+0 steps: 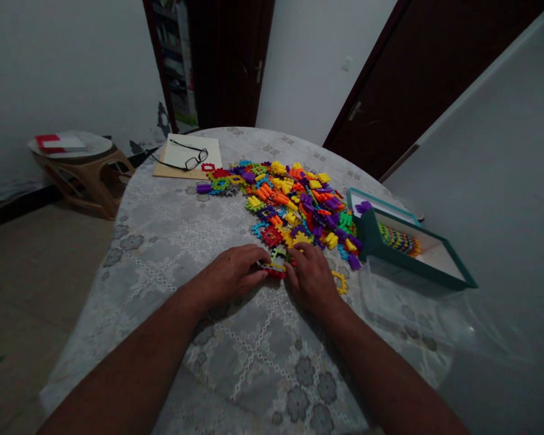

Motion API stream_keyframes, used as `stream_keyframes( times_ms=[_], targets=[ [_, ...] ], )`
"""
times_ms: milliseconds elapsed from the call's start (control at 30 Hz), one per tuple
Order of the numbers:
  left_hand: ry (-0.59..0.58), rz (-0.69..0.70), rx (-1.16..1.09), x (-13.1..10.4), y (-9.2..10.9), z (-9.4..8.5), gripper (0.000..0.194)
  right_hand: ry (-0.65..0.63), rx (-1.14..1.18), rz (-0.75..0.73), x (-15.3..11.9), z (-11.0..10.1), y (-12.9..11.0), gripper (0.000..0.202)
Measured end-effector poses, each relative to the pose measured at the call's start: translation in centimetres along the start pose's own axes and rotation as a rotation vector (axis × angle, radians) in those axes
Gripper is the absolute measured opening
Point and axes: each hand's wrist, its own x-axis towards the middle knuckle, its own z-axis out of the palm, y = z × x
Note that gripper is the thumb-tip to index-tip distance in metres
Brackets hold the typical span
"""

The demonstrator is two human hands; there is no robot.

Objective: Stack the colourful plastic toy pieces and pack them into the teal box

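My left hand (pixel 240 269) and my right hand (pixel 314 275) meet over the table, fingers curled around a small assembly of plastic building pieces (pixel 276 269). Its parts look red, yellow and pale green, and the fingertips cover some of it. The left hand grips its left side, while the right thumb and fingers close on its right side. Just beyond the hands spreads a big pile of colourful plastic building pieces (pixel 294 202). A yellow square frame piece (pixel 340 282) lies by itself right of my right hand.
A green box (pixel 421 251) with a striped row of pieces stands right, beside a clear plastic container (pixel 399 296). Black glasses (pixel 193 162) rest on a paper pad (pixel 163 172) at the far left. A stool (pixel 86 169) stands left of the round table (pixel 163 235).
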Motion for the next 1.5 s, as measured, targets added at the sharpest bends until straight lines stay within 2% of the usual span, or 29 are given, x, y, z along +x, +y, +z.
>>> stream_keyframes(
  times_ms=[267,467,633,800,1067,1133,1233,1300,1433,1500],
  targets=[
    [-0.012,-0.01,-0.01,0.0,0.2,-0.1,0.01,-0.007,0.051,0.014,0.4,0.3,0.4,0.018],
    [0.002,-0.021,-0.006,0.1,0.4,-0.1,0.01,0.007,0.024,0.018,0.0,0.2,0.2,0.035],
    [0.007,-0.017,-0.006,0.0,0.0,0.1,0.013,-0.022,0.038,0.032,0.1,0.1,0.7,0.027],
    [0.011,-0.013,-0.016,-0.1,-0.2,0.2,0.013,0.026,0.171,0.035,0.1,0.0,0.8,0.02],
    [0.039,-0.026,-0.026,-0.1,0.1,0.2,0.018,0.019,0.42,0.013,-0.2,-1.0,-0.8,0.012],
    [0.045,-0.046,-0.035,-0.1,0.2,0.1,0.025,0.032,0.447,-0.019,-0.1,-1.2,-0.9,0.013],
    [0.052,-0.097,-0.051,-0.1,0.2,0.1,0.048,0.058,0.465,-0.072,0.0,-1.5,-0.9,0.016],
    [0.056,-0.106,-0.055,-0.1,0.2,0.1,0.056,0.052,0.469,-0.103,0.0,-1.6,-0.9,0.018],
    [0.023,-0.042,-0.046,-0.1,0.3,0.0,0.036,0.01,0.507,-0.182,-0.3,-1.9,-1.0,0.024],
    [-0.012,-0.035,-0.054,0.0,0.5,0.0,0.024,0.025,0.505,-0.155,-0.4,-1.8,-0.7,0.026]
  ],
)
